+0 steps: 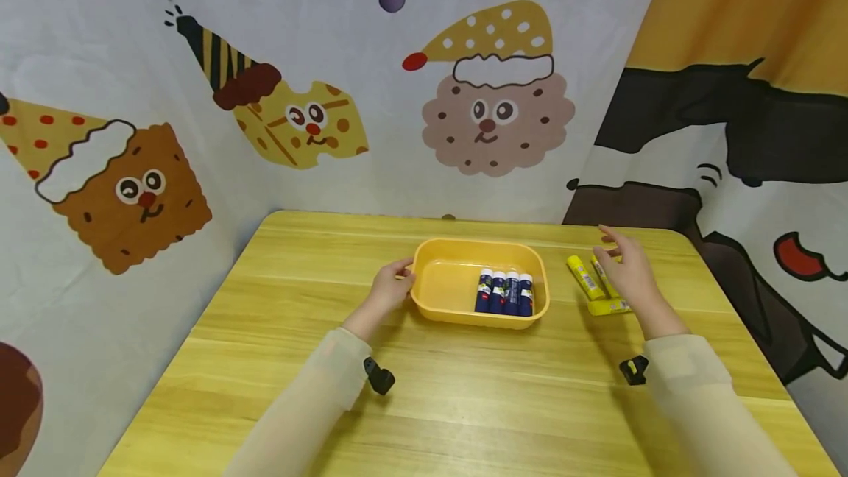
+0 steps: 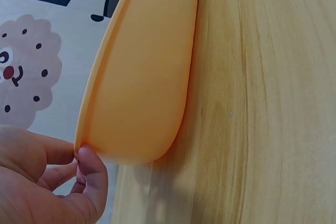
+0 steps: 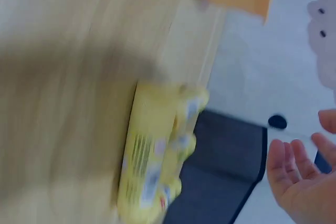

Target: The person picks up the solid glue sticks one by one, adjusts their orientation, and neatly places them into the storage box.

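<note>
A yellow-orange plastic tray (image 1: 437,282) stands on the table. My left hand (image 1: 389,289) pinches the tray's left rim between thumb and fingers, seen close up in the left wrist view. Several dark blue glue sticks (image 1: 498,300) with white caps lie side by side in the tray's right part. To the right of the tray, yellow glue sticks (image 1: 585,277) lie close together, one crosswise in front. Over them hovers my right hand (image 1: 632,274), fingers loosely bent and holding nothing. It partly hides the sticks in the head view; the right wrist view blurs them (image 3: 147,150).
The wooden table (image 1: 278,278) meets a cloth-covered wall (image 1: 371,190) printed with cartoon snacks. A black wrist camera (image 1: 379,376) sits on the left sleeve and another camera (image 1: 634,369) on the right.
</note>
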